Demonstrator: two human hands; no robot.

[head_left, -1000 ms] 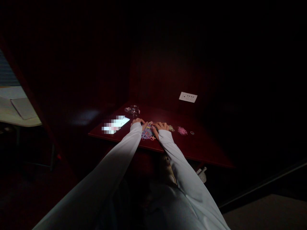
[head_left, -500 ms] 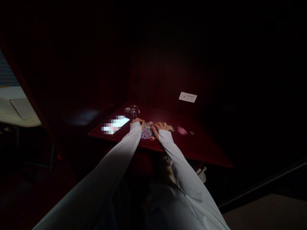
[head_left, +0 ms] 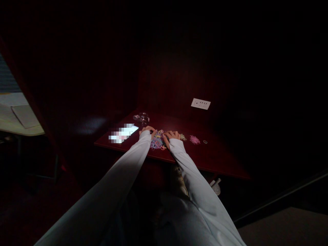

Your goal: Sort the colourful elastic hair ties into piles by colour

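A pile of multicoloured elastic hair bands (head_left: 156, 144) lies near the table's front edge, between my hands. My left hand (head_left: 147, 130) is at the pile's upper left, fingers bent and drawn together at the tips; whatever they pinch is too small to make out. Over the pile's right side rests my right hand (head_left: 172, 135), its fingers arched and apart, the thumb towards the bands. Just right of it is a small heap of pale yellow-green bands (head_left: 182, 137), partly behind the hand. Farther right are a heap of pink bands (head_left: 194, 139) and a single pale band (head_left: 205, 141).
A lit phone (head_left: 124, 133), partly pixelated, lies left on the dark red table (head_left: 212, 159). Behind it stands a clear round container (head_left: 143, 118). A white socket plate (head_left: 201, 104) is on the back wall. Another pale table (head_left: 20, 119) is at far left.
My left hand's fingers have shifted slightly to the right and upward, over the pile's upper edge. My right hand stays almost in place, its thumb moving slightly. The sorted heaps look the same.
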